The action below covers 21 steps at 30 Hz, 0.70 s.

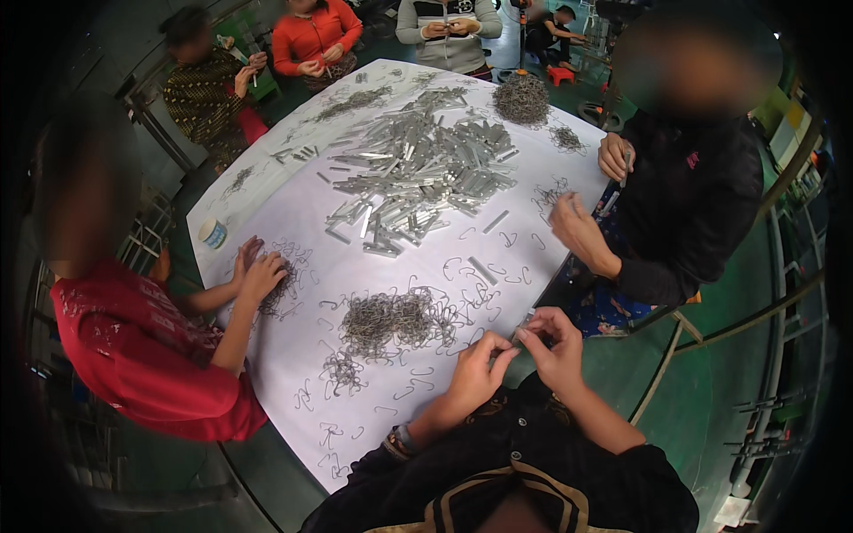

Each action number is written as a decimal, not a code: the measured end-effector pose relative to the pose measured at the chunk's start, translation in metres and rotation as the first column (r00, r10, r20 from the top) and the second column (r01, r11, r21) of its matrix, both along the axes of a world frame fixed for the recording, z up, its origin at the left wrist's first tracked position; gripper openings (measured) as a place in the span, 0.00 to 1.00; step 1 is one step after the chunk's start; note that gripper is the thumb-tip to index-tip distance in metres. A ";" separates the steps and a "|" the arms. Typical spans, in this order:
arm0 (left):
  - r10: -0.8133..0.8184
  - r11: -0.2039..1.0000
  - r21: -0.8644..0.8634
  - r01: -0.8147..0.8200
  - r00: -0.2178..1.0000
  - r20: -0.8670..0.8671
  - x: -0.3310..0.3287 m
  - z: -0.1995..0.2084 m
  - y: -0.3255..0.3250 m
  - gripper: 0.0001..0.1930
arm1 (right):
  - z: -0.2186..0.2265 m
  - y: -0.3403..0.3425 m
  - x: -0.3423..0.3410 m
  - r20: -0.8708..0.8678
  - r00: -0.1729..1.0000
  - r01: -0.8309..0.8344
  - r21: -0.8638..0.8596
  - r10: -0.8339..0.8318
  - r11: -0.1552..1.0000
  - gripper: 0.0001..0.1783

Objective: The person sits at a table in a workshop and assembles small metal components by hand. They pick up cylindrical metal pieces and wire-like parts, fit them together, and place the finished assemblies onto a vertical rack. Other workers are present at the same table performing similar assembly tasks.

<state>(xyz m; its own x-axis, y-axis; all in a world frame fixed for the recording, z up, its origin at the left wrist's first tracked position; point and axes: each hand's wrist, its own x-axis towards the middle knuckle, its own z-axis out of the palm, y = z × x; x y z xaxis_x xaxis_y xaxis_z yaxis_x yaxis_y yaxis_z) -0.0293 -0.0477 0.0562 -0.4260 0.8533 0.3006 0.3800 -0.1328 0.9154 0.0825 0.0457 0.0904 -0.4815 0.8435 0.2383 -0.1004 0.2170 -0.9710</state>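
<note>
Over the near right edge of the table, my left hand (480, 366) and my right hand (553, 348) meet fingertip to fingertip. A short silver metal bar (530, 314) shows between the fingers of my right hand, which is closed on it. My left thumb and forefinger are pinched together against the bar's near end; whether a wire hook is also in them is too small to tell. Just left of my hands lies a tangled pile of bent wire hooks (391, 322). Loose hooks and a single metal bar (482, 270) lie beyond them.
A large heap of silver bars (426, 164) covers the middle of the white-covered table (293, 200). Farther back stands a dense mound of hooks (522, 98). A paper cup (211, 234) is at the left edge. Co-workers surround the table; a red-sleeved person's hands (258, 271) touch hooks.
</note>
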 end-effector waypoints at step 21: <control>-0.021 0.669 -0.366 -0.647 0.476 -0.879 -0.184 -0.049 0.071 0.05 | -0.010 0.003 0.026 0.132 0.985 0.091 0.179 -0.115 0.980 0.10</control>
<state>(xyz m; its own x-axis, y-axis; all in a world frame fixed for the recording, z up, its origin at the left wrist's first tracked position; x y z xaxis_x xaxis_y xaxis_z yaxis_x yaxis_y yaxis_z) -0.2129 0.0230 0.0070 -0.5756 0.8031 0.1538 0.8122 0.5833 -0.0059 0.1089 0.0484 0.0805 -0.4333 0.8426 0.3198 0.0663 0.3837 -0.9211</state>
